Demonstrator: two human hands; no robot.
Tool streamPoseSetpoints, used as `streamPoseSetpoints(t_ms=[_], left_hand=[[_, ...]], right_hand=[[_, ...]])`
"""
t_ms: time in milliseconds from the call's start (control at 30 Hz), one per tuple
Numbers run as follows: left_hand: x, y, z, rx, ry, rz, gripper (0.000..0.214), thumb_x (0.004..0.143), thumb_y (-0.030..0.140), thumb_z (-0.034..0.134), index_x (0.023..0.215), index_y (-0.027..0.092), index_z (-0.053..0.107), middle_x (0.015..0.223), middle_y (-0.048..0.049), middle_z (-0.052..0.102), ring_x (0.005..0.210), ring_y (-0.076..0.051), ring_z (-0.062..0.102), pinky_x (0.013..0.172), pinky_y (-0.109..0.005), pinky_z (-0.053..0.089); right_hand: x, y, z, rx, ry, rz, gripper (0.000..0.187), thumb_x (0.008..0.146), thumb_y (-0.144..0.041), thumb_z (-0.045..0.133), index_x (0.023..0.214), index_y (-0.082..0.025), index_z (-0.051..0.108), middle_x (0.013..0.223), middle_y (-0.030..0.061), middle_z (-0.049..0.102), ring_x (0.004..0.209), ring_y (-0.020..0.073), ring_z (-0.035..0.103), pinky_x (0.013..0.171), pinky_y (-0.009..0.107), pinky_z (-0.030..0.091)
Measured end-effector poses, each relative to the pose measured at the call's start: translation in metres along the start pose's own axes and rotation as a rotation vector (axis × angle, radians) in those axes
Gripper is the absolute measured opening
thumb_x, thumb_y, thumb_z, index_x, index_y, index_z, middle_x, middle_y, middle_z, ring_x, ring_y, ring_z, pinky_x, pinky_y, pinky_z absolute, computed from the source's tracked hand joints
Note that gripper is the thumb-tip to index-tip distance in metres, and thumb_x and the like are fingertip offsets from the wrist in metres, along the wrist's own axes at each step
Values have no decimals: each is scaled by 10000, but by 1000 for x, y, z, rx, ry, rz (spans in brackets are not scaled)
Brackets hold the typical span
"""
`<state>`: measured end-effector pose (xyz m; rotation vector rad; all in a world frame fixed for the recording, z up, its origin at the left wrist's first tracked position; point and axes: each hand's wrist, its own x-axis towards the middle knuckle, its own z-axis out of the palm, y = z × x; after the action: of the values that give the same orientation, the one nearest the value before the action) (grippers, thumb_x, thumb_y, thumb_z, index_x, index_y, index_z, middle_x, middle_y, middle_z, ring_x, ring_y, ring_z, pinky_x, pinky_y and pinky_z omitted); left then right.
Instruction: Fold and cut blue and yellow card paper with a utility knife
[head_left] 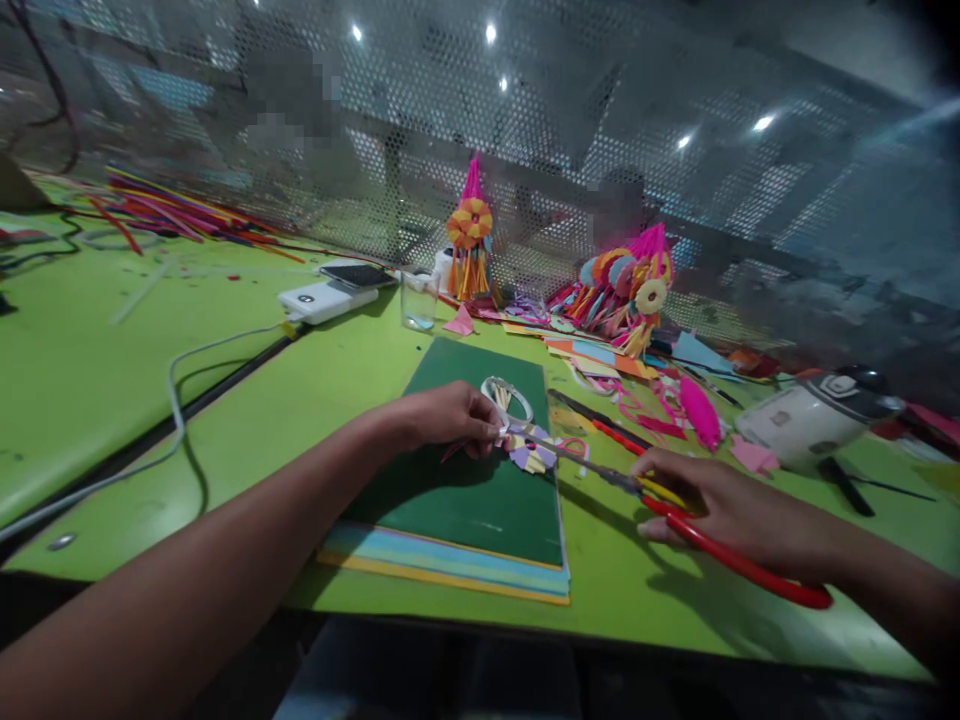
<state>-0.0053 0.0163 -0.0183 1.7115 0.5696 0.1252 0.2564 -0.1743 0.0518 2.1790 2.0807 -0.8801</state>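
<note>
Left hand (459, 415) and right hand (720, 505), both bare.
Left forearm (247, 540), lower left, uncovered from wrist to frame edge; right forearm (885, 560), lower right, likewise bare; both taper toward wrist.

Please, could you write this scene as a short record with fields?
Left hand: pinches at the edge of a purple-and-cream paper flower
Right hand: holds scissors with red and yellow handles
Scissors direction: pointing toward the left hand
Below left hand: paper stack, dark green on top
Table: bright green
Farther back: colourful tassel ornaments, clear glass
</note>
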Motion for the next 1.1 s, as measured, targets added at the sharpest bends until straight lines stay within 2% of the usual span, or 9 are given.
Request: streamPoseSetpoints(t_ms=[133,333,667,933,1100], left_hand=[[1,-2,0,55,9,-5,111,772,251,611,765,146,644,667,-14,649,661,-142,610,636,-252,463],[-3,8,4,117,23,-46,139,789,258,593,794,132,651,668,-23,649,661,-161,616,629,-271,466],[-5,13,5,167,13,-67,103,804,168,568,797,123,660,669,-10,648,634,-113,596,621,-226,457],[-2,2,4,108,-3,0,98,800,196,574,771,145,652,659,-10,651,629,-113,592,620,-229,462],[-3,5,4,124,-12,-4,100,791,211,578,768,148,652,668,-18,654,633,-122,591,626,-242,455]], right_hand=[[9,-1,2,12,-37,-19,400,806,-551,619,1059,-243,579,859,8,630,758,179,571,651,261,447],[16,2,4,84,-52,-53,363,808,-515,633,1038,-235,617,970,47,668,867,222,609,676,278,466],[21,-1,3,63,-77,-71,370,796,-517,631,1018,-221,604,763,6,589,691,161,536,621,260,436],[17,15,5,94,-127,-89,360,798,-496,647,1041,-243,567,810,14,584,718,166,526,616,253,430],[19,13,6,121,-136,-74,386,796,-530,639,1023,-228,560,767,1,537,687,154,482,610,256,409]])
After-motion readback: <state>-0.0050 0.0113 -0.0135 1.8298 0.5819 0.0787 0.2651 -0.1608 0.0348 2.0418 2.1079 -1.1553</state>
